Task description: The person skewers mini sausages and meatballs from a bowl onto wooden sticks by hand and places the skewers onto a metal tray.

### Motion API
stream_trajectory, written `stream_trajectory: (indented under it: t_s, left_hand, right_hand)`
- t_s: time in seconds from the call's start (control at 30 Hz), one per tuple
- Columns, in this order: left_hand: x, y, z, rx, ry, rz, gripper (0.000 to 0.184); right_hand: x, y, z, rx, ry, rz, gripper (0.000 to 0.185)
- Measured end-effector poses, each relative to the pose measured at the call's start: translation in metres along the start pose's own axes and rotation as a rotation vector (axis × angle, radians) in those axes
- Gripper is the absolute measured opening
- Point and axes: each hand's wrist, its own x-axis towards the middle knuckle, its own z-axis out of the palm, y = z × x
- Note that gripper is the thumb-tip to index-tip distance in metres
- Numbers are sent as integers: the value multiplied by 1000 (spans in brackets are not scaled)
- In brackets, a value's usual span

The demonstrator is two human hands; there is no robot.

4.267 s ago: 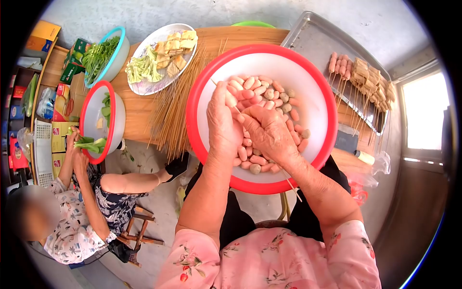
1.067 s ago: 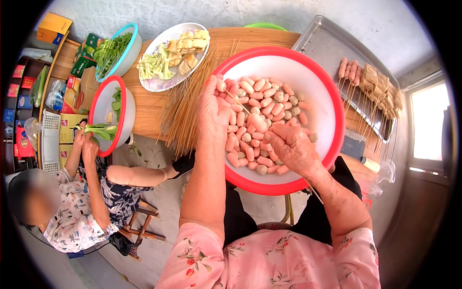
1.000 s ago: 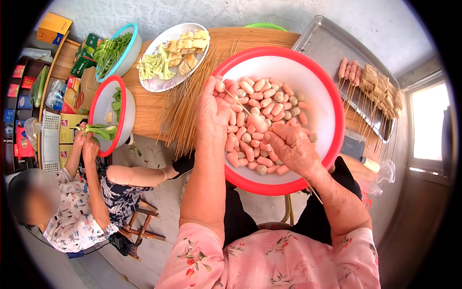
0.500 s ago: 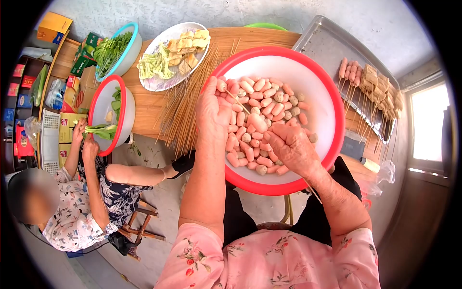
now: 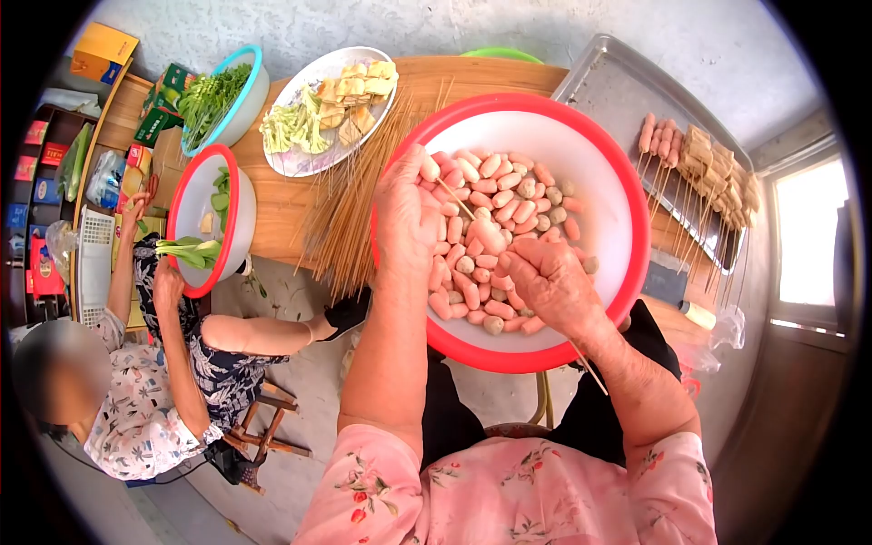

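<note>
A white basin with a red rim [image 5: 627, 272] sits in front of me, holding many small pink sausages [image 5: 524, 211] and speckled greyish balls [image 5: 527, 188]. My left hand [image 5: 404, 218] is over its left side, fingers closed around a small sausage [image 5: 430, 168] at the pointed end of a wooden skewer [image 5: 456, 197]. Another pink sausage [image 5: 490, 238] is threaded on that skewer, just ahead of my right hand. Closed on the skewer, my right hand [image 5: 549, 282] hides part of it; thin stick ends [image 5: 590, 368] show below the wrist.
Loose skewers [image 5: 350, 213] lie left of the basin, near an oval plate [image 5: 282, 163] of cut food. A metal tray [image 5: 599, 86] at right holds finished skewers [image 5: 718, 168]. At left, a seated person [image 5: 150, 391] handles greens [image 5: 191, 252] by a red-rimmed bowl [image 5: 238, 236].
My hands keep nearly the same pose, with the left-hand sausage shifted slightly right and down. The other person's one hand has moved up and away from the greens.
</note>
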Motion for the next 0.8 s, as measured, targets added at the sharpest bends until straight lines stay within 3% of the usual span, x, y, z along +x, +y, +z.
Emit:
stream_trajectory:
  t_s: [0.27, 0.43, 0.57, 0.8]
  left_hand:
    - [-11, -6, 11, 4, 29, 15, 20]
    - [-14, -10, 13, -3, 48, 27, 20]
    - [-13, -8, 9, 8, -16, 39, 23]
    - [-15, 2, 14, -91, 38, 5, 26]
  right_hand:
    - [-1, 12, 1, -12, -2, -10, 22]
    - [-4, 13, 8, -142, 76, -271, 23]
    - [-5, 15, 18, -87, 127, -330, 23]
    - [-9, 11, 28, -95, 118, -184, 15]
